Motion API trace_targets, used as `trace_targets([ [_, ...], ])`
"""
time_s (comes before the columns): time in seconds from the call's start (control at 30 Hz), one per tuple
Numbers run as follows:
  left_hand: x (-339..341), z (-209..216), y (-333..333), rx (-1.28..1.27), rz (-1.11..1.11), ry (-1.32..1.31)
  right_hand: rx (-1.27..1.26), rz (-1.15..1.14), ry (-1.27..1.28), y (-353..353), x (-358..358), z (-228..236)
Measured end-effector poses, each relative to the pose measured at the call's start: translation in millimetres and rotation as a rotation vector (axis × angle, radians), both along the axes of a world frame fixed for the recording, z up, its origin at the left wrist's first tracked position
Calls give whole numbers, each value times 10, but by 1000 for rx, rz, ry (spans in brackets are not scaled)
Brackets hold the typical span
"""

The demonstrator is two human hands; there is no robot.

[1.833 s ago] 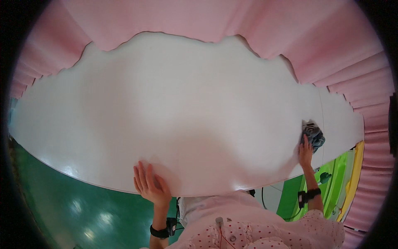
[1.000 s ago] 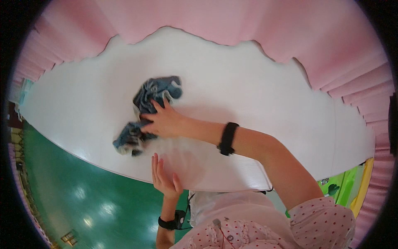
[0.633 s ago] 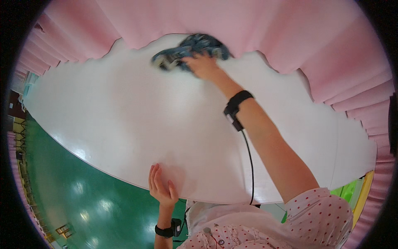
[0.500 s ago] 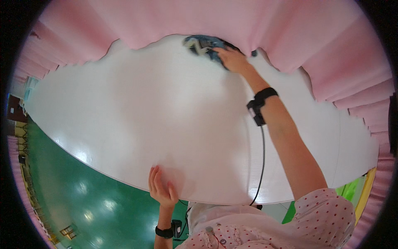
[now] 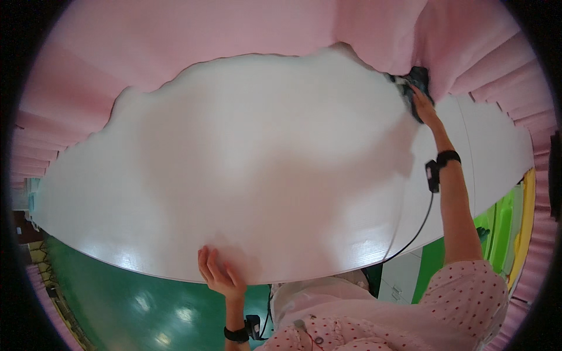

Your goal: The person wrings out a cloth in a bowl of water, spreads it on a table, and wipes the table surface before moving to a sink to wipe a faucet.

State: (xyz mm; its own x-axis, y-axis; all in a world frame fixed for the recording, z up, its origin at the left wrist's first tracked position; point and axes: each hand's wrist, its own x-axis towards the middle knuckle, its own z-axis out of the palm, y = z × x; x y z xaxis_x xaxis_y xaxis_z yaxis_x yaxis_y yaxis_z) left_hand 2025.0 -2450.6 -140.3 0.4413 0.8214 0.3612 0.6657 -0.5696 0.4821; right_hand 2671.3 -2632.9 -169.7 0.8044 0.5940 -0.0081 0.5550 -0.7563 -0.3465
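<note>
At the far right of the white surface, my right hand [image 5: 422, 106] presses a dark blue-grey cloth [image 5: 419, 77] against the top, right by the hem of a pink curtain. The cloth is bunched up and partly hidden beneath my fingers. My left hand [image 5: 220, 274] rests at the near edge of the white tabletop [image 5: 263, 175], fingers stretched out and nothing in them. Each wrist wears a black strap with a small box; a black cable [image 5: 418, 231] hangs in a curve from the right one.
A pink pleated curtain [image 5: 234, 26] borders the whole far side of the tabletop. Green floor [image 5: 111, 292] lies beyond the near left edge. Bright green and yellow furniture [image 5: 503, 228] stands at the right, with white cabinets [image 5: 400, 278] below the near edge.
My right hand has slid the cloth from the far middle to the right along the curtain. The view has shifted a little, while my left hand stays at the near edge.
</note>
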Motion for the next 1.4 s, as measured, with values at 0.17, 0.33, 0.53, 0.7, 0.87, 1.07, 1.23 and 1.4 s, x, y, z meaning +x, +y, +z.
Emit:
trace_targets([
  [0.17, 115, -114, -80, 37, -14, 38, -183, -371, -181, -1555, -335, -193],
  [0.33, 364, -258, -157, 55, -25, 32, -223, -375, -309, -1877, -1308, -431],
  [0.53, 465, -319, -391, 184, -56, 24, 18, -74, -410, -1032, -2835, -73],
  [0.7, 869, -857, -545, 299, -98, -9, 169, 266, -107, -770, -3124, -250],
  [0.87, 1187, -1391, -632, 164, -254, -219, 174, 333, -72, -795, -3390, -717],
  [1.07, 1621, -1070, -1874, -525, -946, -595, 259, 237, -25, -1196, -3588, -708],
  [1.23, 1592, -726, -2973, -543, -1285, -597, 484, 142, 285, -2016, -3965, -347],
  [1.4, 1310, -634, -3705, -599, -1569, -483, 749, -47, 335, -3123, -4552, -490],
])
